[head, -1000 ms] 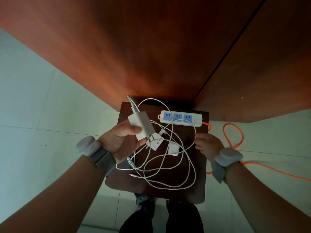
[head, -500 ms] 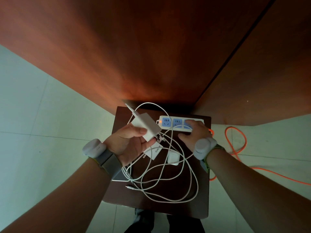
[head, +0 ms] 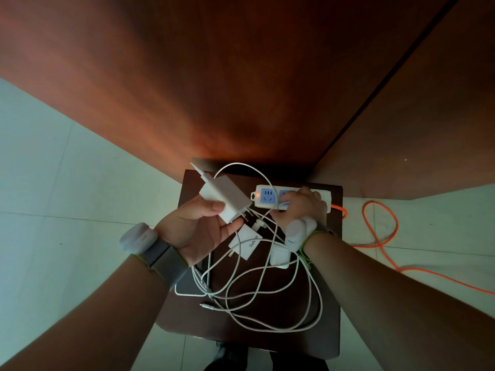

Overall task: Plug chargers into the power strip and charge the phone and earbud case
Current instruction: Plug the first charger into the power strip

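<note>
Dark wooden stool (head: 316, 330) on pale floor tiles, against reddish panelling; at its 12 o'clock edge lies the power strip (head: 267, 196), which my right hand (head: 300, 207) grips from above, hiding the right-hand sockets. My left hand (head: 198, 228) is half-closed around a white charger (head: 225, 196), prongs aimed toward the strip's nearest socket but still apart. Under tangled white cables (head: 257, 287) I see a second charger (head: 246, 245) and the earbud case (head: 280, 257), partly behind my right wrist; the phone I cannot make out.
</note>
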